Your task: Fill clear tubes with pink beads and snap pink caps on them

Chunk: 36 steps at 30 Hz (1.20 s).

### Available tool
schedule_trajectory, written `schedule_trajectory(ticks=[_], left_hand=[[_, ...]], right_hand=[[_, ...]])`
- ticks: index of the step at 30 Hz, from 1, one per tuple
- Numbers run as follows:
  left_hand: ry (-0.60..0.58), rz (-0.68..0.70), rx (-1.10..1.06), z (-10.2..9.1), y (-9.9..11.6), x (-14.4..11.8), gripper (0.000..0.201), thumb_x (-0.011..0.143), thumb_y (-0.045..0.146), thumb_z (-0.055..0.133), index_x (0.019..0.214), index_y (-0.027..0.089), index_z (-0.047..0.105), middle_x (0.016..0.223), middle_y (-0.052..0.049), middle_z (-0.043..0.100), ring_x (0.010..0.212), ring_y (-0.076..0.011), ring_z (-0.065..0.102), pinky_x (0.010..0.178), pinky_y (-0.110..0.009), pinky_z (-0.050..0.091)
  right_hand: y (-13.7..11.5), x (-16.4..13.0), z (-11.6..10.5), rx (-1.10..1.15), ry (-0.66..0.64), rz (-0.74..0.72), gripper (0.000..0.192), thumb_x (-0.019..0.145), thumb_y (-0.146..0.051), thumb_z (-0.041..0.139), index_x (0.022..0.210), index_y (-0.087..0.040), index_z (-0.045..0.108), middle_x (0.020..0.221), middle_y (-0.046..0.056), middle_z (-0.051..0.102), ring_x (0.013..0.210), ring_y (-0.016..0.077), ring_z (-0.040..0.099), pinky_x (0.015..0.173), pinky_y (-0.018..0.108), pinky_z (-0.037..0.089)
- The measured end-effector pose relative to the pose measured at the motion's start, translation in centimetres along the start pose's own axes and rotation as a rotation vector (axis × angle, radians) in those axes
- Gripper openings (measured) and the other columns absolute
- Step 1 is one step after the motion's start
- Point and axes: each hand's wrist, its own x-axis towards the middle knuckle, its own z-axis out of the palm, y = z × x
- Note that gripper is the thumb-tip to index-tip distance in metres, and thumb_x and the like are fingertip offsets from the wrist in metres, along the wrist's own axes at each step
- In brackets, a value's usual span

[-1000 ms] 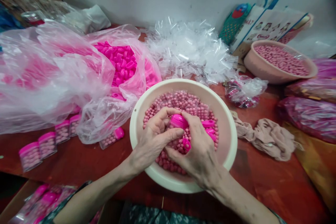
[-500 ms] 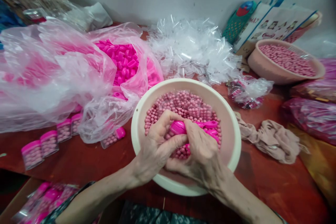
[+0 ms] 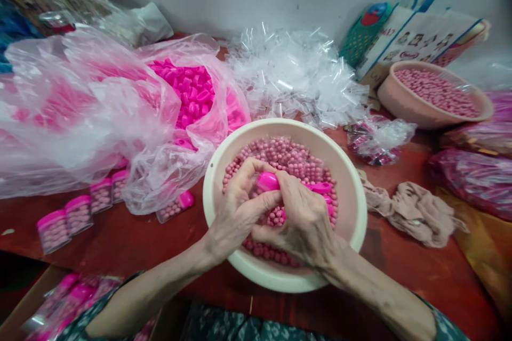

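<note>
My left hand [image 3: 236,210] and my right hand [image 3: 306,218] meet above a cream basin [image 3: 212,170]. Between their fingertips is a bright pink cap [image 3: 267,181]; both hands are closed on it, and whatever lies under the cap is hidden by the fingers. Round pink beads [image 3: 276,146] fill the bottom of the basin, with clear bead-filled containers [image 3: 306,168] lying among them. Partly behind my right hand, bright pink pieces with a long handle-like end [image 3: 320,187] rest on the beads.
Left of the basin, a plastic bag [image 3: 148,170] holds loose pink caps [image 3: 196,96]. Capped containers of beads [image 3: 54,232] stand in a row nearby. Clear empty containers [image 3: 292,74] are heaped behind. At right are another bead bowl [image 3: 390,101] and a crumpled beige cloth [image 3: 422,213].
Both hands have risen slightly with the pink cap still between them, and more beads show below them. The whole view has shifted a little.
</note>
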Motion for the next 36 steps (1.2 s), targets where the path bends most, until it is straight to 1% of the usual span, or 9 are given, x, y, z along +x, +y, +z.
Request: schedule_trajectory(ticks=[6,10,13,17,22,26,29,33,36], left_hand=[[-0.097,-0.067,0.008,-0.1,0.3,0.1,0.038,0.076,0.017,0.066,0.110,0.022,0.049,0.096,0.000,0.057,0.087,-0.0122,0.055,0.075,-0.021,0.046],[-0.061,-0.065,0.008,-0.9,0.3,-0.5,0.045,0.081,0.021,0.062,0.122,0.027,0.043,0.091,0.001,0.056,0.073,-0.0079,0.054,0.065,-0.018,0.045],[-0.087,-0.076,-0.018,-1.4,-0.1,-0.8,0.043,0.084,0.025,0.058,0.123,0.028,0.040,0.075,0.003,0.054,0.057,-0.0061,0.049,0.049,-0.015,0.039],[-0.122,-0.113,-0.032,-1.6,-0.4,-0.9,0.037,0.085,0.027,0.056,0.119,0.029,0.042,0.070,0.004,0.051,0.050,-0.0050,0.045,0.042,-0.014,0.034],[-0.055,-0.050,0.072,-1.6,-0.7,-1.4,0.022,0.085,0.026,0.057,0.105,0.024,0.049,0.065,0.006,0.045,0.049,-0.0025,0.038,0.046,-0.011,0.035],[-0.024,0.004,0.093,-1.8,-1.1,-1.8,0.018,0.085,0.026,0.057,0.102,0.024,0.051,0.065,0.007,0.047,0.049,-0.0017,0.040,0.046,-0.010,0.035],[0.074,0.101,0.139,-1.6,-1.2,-2.4,0.018,0.083,0.023,0.060,0.100,0.024,0.053,0.073,0.006,0.055,0.055,-0.0019,0.047,0.052,-0.009,0.040],[0.349,0.294,0.179,-1.9,-1.4,-4.1,0.025,0.080,0.020,0.062,0.103,0.023,0.054,0.076,0.003,0.063,0.052,-0.0044,0.054,0.049,-0.012,0.046],[0.585,0.521,0.198,-4.3,-2.4,-5.4,0.030,0.078,0.020,0.064,0.105,0.020,0.053,0.070,0.001,0.066,0.048,-0.0104,0.059,0.043,-0.018,0.049]], right_hand=[[0.4,0.0,-0.9,0.275,-0.129,0.252,0.055,0.070,-0.030,0.068,0.118,-0.016,0.046,0.100,0.008,0.061,0.089,0.0229,0.060,0.073,0.035,0.051],[1.7,-0.5,-2.2,0.401,-0.173,0.351,0.080,0.068,-0.039,0.073,0.134,-0.015,0.033,0.101,0.008,0.061,0.092,0.0216,0.059,0.080,0.037,0.050],[2.3,-0.5,-2.9,0.434,-0.173,0.369,0.076,0.069,-0.040,0.073,0.132,-0.017,0.037,0.095,0.005,0.061,0.086,0.0191,0.059,0.077,0.035,0.051],[1.0,-0.3,-2.3,0.319,-0.222,0.221,0.078,0.065,-0.044,0.075,0.128,-0.014,0.040,0.111,0.010,0.058,0.100,0.0234,0.056,0.084,0.039,0.049],[-1.8,-0.6,-0.2,0.081,-0.158,0.161,0.033,0.077,-0.036,0.061,0.097,-0.012,0.052,0.086,0.009,0.059,0.079,0.0238,0.058,0.066,0.038,0.051],[-2.8,-0.9,0.3,-0.021,-0.075,0.063,0.028,0.079,-0.032,0.055,0.096,-0.010,0.051,0.086,0.014,0.058,0.074,0.0251,0.057,0.058,0.037,0.050],[-3.1,-0.7,0.0,0.047,-0.067,0.018,0.040,0.082,-0.029,0.053,0.111,-0.003,0.046,0.093,0.016,0.059,0.085,0.0262,0.058,0.064,0.036,0.052],[-1.9,0.2,-1.5,0.194,-0.265,-0.030,0.053,0.087,-0.025,0.050,0.132,-0.003,0.032,0.107,0.014,0.058,0.099,0.0229,0.056,0.081,0.032,0.050],[1.3,0.9,-2.6,0.061,-0.198,0.167,0.055,0.086,-0.026,0.055,0.133,-0.005,0.035,0.108,0.015,0.058,0.096,0.0235,0.057,0.080,0.034,0.049]])
